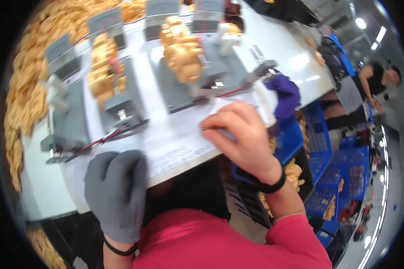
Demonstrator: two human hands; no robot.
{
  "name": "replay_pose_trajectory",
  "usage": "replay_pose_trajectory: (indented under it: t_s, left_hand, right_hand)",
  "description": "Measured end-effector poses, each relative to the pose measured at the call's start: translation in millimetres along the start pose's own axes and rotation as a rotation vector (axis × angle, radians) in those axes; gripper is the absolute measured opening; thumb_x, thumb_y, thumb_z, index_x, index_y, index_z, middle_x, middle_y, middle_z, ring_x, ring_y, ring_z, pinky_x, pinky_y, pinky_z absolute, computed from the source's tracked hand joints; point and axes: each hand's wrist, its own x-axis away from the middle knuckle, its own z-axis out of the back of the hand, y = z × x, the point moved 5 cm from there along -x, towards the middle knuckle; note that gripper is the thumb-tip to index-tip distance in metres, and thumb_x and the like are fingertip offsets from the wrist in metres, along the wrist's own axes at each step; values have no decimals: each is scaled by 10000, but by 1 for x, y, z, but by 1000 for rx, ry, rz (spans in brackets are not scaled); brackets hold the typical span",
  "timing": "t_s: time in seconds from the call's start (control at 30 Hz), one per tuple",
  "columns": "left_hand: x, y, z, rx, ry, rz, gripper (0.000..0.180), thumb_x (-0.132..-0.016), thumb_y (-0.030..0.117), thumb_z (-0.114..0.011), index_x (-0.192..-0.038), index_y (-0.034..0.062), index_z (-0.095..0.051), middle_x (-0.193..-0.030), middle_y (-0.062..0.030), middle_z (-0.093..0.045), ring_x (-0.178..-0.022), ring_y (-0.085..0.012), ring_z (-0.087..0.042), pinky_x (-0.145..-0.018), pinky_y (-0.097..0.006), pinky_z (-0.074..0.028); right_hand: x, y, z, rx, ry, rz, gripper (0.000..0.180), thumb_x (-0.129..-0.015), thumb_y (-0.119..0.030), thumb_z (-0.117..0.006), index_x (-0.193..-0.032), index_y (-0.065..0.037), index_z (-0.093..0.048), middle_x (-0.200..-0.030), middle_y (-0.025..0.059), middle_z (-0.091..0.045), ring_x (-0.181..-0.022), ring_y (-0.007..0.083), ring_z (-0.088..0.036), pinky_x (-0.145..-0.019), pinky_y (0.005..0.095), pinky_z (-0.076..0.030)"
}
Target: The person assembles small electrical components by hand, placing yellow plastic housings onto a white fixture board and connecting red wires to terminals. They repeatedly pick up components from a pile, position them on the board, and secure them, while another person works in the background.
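Pressing flat, the gloved left hand (116,193) steadies the printed paper sheet (179,143) — fingers together, gripping nothing. Right hand (242,134) pinches a thin pen-like tool (211,130) on the sheet, fingers clamped — brass parts (182,49) beyond its fingertips.

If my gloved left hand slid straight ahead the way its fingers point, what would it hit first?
Probably the red and black wires lying on the white table, just past the left hand, then the grey fixture they run to, with tan parts stacked on it. Depth is hard to judge in this fisheye view.
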Motion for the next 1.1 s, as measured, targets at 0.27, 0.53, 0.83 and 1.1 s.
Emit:
replay_pose_trajectory:
  t_s: [0.27,0.53,0.83,1.1]
  left_hand:
    - [-6,3,2,-24,3,-31,122,-827,122,-758,-936,102,-705,-846,-59,-623,-772,-265,-605,-675,-384,-465]
    - [-7,2,0,-32,32,-62,132,-825,135,-757,-943,110,-703,-846,-67,-622,-778,-268,-611,-676,-383,-474]
    - [-4,1,0,-37,42,-84,144,-824,135,-758,-953,111,-699,-852,-68,-618,-777,-268,-606,-676,-384,-474]
    - [-5,1,2,-20,58,-98,138,-835,149,-748,-957,126,-686,-856,-54,-611,-773,-261,-593,-675,-383,-468]
  right_hand:
    - [1,-2,2,-10,-7,-54,165,-769,-90,-806,-906,-111,-717,-852,30,-629,-807,242,-598,-724,362,-436]
    - [0,-1,3,-15,-45,-83,157,-797,-55,-784,-936,-76,-713,-888,56,-622,-831,240,-597,-739,346,-461]
    - [0,-1,1,-37,-132,-157,79,-881,-4,-700,-959,-8,-688,-934,85,-603,-840,192,-616,-748,289,-505]
    - [-1,-1,1,-40,-128,-162,69,-888,0,-690,-957,-1,-682,-929,85,-606,-840,184,-619,-752,281,-505]
